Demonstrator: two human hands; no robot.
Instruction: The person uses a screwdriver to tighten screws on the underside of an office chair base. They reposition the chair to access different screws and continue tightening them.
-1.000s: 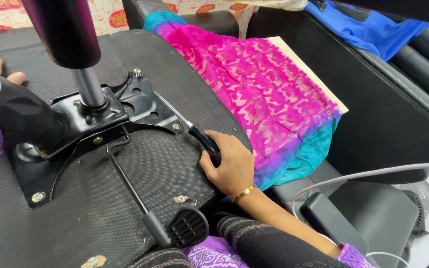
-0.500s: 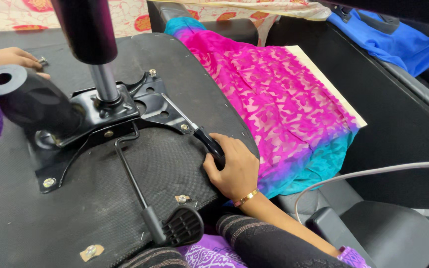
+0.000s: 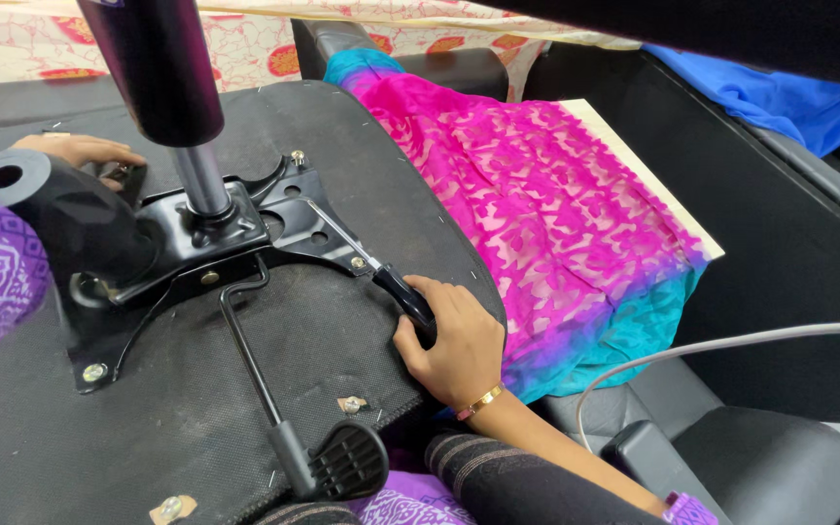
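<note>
An upturned black chair seat (image 3: 362, 146) lies in front of me, underside up. A black metal mechanism plate (image 3: 245, 238) is bolted to it, and a gas cylinder column (image 3: 162, 87) rises from the plate. My right hand (image 3: 454, 345) grips the black handle (image 3: 401, 290) of a thin lever rod that runs out from the plate. My left hand (image 3: 80, 151) rests at the far left edge of the plate, partly hidden behind a thick black round knob (image 3: 55, 209). A second bent rod ends in a ribbed black paddle (image 3: 347, 459) near me.
A pink and teal patterned cloth (image 3: 556, 224) lies over a cream board to the right of the seat. Blue cloth (image 3: 770, 92) sits at the far right on black upholstery. A grey cable (image 3: 731, 342) curves over a black armrest (image 3: 760, 462).
My left hand has slid right along the seat toward the plate. My right hand stays on the lever handle. My view has shifted a little, so the seat sits lower and further right.
</note>
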